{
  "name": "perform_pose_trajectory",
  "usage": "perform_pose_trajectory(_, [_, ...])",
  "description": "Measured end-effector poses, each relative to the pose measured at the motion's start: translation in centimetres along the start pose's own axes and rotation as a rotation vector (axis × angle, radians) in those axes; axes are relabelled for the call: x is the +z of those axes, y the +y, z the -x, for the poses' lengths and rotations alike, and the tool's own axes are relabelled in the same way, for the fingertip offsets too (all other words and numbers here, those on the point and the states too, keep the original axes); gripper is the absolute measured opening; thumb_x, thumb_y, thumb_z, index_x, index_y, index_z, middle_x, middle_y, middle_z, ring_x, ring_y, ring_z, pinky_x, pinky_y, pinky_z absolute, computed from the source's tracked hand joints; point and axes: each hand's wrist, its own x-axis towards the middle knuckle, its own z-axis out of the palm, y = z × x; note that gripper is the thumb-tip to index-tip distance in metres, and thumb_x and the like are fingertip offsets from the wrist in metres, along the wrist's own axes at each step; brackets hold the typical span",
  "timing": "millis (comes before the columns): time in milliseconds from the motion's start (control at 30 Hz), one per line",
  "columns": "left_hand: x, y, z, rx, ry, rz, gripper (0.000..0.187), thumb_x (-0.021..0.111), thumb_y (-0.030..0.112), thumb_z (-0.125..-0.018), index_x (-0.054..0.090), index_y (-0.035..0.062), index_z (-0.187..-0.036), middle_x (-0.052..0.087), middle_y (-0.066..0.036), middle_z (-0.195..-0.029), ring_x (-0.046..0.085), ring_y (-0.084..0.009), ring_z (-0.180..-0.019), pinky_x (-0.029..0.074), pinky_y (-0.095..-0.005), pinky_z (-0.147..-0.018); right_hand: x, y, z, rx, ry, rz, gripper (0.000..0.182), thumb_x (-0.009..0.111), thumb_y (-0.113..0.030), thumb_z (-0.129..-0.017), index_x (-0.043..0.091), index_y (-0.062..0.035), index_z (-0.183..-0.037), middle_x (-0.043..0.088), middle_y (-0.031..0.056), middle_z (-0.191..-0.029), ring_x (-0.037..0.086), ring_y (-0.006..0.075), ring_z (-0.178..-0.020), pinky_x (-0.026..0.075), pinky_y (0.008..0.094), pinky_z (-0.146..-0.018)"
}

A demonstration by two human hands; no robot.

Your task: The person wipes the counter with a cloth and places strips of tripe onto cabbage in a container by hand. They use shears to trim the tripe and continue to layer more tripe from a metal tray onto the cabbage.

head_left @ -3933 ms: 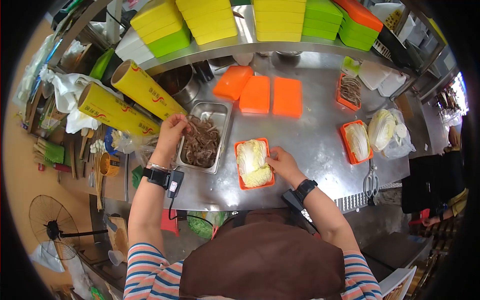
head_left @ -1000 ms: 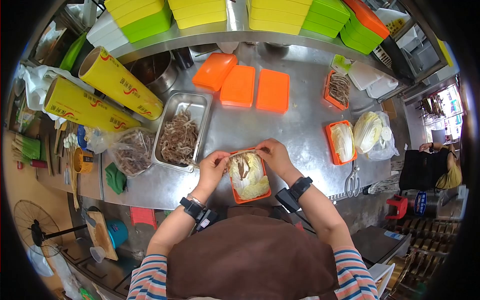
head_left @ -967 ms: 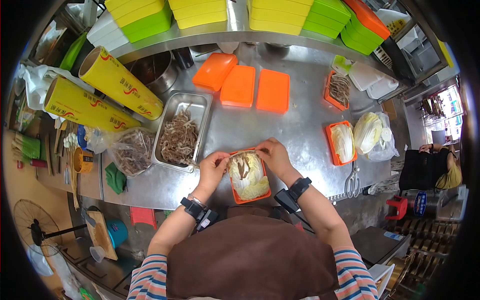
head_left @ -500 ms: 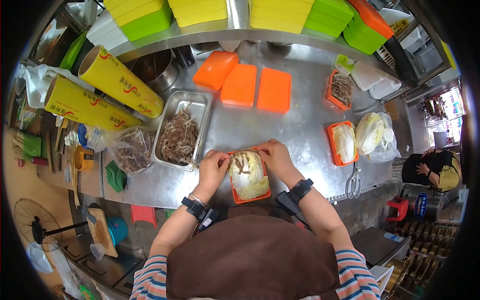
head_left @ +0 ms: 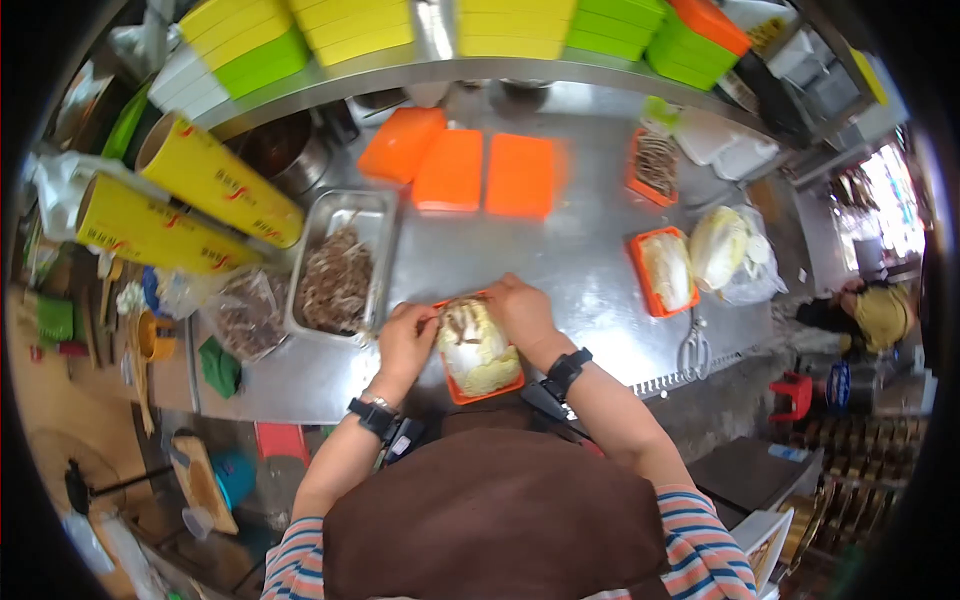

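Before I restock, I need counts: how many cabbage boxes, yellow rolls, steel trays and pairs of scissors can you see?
Cabbage boxes: 2
Yellow rolls: 2
Steel tray: 1
Scissors: 1
Total: 6

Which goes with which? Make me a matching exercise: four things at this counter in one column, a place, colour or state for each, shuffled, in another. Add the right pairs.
Column 1
1. Metal tray
2. Scissors
3. Large tubes
4. Nearest orange box

Column 2
A. Yellow with red markings
B. Left hand and right hand at its far end
C. Silver, holding brownish strips
D. By the near edge of the counter

Pairs: 1-C, 2-D, 3-A, 4-B
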Motion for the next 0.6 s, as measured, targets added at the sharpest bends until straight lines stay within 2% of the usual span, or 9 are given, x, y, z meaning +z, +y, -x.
perform_pose_trajectory(100, [0.5, -0.7, -0.2, 0.02, 0.012, 0.012, 0.007, 0.067, 0.006, -0.082, 0.067, 0.0028, -0.088, 0.063, -0.012, -0.082, 0.064, -0.0247, -0.071, 0.052, -0.0327, -0.066, -0.7, 0.4, 0.4, -0.072, -0.062, -0.052, 0.014, 0.058, -0.014, -0.08, 0.07, -0.0108, -0.086, 0.063, 0.011, -0.085, 0.064, 0.0298, -0.082, 0.053, 0.0401, -0.071])
perform_pose_trajectory(200, [0.5, -0.5, 0.0, -0.016, 0.005, 0.043, 0.008, 0.067, 0.006, -0.082, 0.068, 0.0032, -0.089, 0.063, -0.012, -0.081, 0.063, -0.0251, -0.068, 0.051, -0.0334, -0.065, 0.1, 0.3, 0.0, 0.019, -0.079, 0.053, 0.016, 0.059, -0.014, -0.079, 0.07, -0.0098, -0.089, 0.063, 0.0108, -0.088, 0.064, 0.0299, -0.082, 0.053, 0.0401, -0.072])
perform_pose_trajectory(300, [0.2, -0.4, -0.1, -0.029, -0.021, 0.032, 0.009, 0.067, 0.006, -0.082, 0.068, 0.0026, -0.091, 0.062, -0.012, -0.081, 0.063, -0.0244, -0.067, 0.051, -0.0329, -0.064, -0.5, -0.3, 0.4, 0.097, -0.095, -0.059, 0.017, 0.058, -0.015, -0.078, 0.069, -0.0055, -0.088, 0.062, 0.0164, -0.095, 0.063, 0.0353, -0.087, 0.052, 0.0432, -0.075])
perform_pose_trajectory(367, [0.1, -0.3, -0.3, 0.001, -0.038, 0.001, 0.009, 0.067, 0.006, -0.082, 0.069, 0.0025, -0.091, 0.062, -0.012, -0.081, 0.063, -0.0242, -0.068, 0.051, -0.0328, -0.064, -1.3, 0.4, 1.1, 0.002, -0.077, -0.143, 0.016, 0.058, -0.012, -0.08, 0.068, -0.0052, -0.091, 0.062, 0.0158, -0.096, 0.063, 0.0351, -0.088, 0.051, 0.0442, -0.076])
perform_pose_trajectory(467, [-0.3, -0.1, -0.1, 0.034, -0.062, -0.045, 0.01, 0.065, 0.006, -0.084, 0.068, 0.0021, -0.093, 0.063, -0.012, -0.082, 0.063, -0.0238, -0.069, 0.051, -0.0327, -0.065, -6.8, 4.4, 5.5, 0.106, 0.234, -0.209, 0.018, 0.055, -0.01, -0.085, 0.066, -0.0061, -0.098, 0.063, 0.0146, -0.094, 0.063, 0.0333, -0.088, 0.051, 0.0442, -0.077])
perform_pose_trajectory(500, [-0.4, -0.1, -0.1, 0.023, -0.064, -0.03, 0.011, 0.064, 0.006, -0.085, 0.068, 0.0017, -0.094, 0.063, -0.013, -0.083, 0.064, -0.0242, -0.07, 0.051, -0.0328, -0.066, -7.4, 7.9, 7.8, 0.183, 0.398, -0.155, 0.024, 0.064, -0.002, -0.078, 0.066, -0.0065, -0.101, 0.064, 0.0132, -0.093, 0.065, 0.0287, -0.079, 0.052, 0.0363, -0.069])
perform_pose_trajectory(533, [-0.3, -0.2, -0.1, 0.012, -0.065, -0.013, 0.012, 0.063, 0.006, -0.085, 0.068, 0.0013, -0.095, 0.064, -0.013, -0.084, 0.064, -0.0246, -0.071, 0.051, -0.0328, -0.066, -9.9, 10.0, 10.1, 0.295, 0.531, -0.175, 0.028, 0.067, 0.001, -0.075, 0.065, -0.0056, -0.102, 0.064, 0.0132, -0.092, 0.065, 0.0274, -0.078, 0.052, 0.0343, -0.07])
perform_pose_trajectory(567, [-0.3, -0.5, 0.0, 0.019, -0.083, -0.004, 0.014, 0.06, 0.005, -0.087, 0.067, 0.0009, -0.099, 0.065, -0.014, -0.087, 0.065, -0.0271, -0.074, 0.051, -0.0343, -0.068, -10.1, 14.7, 13.0, 0.358, 0.639, -0.044, 0.026, 0.066, 0.002, -0.074, 0.064, -0.0033, -0.099, 0.063, 0.013, -0.092, 0.064, 0.0298, -0.082, 0.052, 0.0373, -0.073])
perform_pose_trajectory(600, [-0.5, -0.9, 0.3, 0.028, -0.088, 0.011, 0.014, 0.06, 0.005, -0.087, 0.067, 0.0009, -0.099, 0.065, -0.014, -0.087, 0.065, -0.0271, -0.074, 0.051, -0.0343, -0.068, -13.0, 15.6, 15.5, 0.519, 0.568, 0.198, 0.025, 0.063, 0.003, -0.076, 0.061, -0.0021, -0.1, 0.062, 0.0139, -0.095, 0.063, 0.0329, -0.087, 0.051, 0.0414, -0.078])
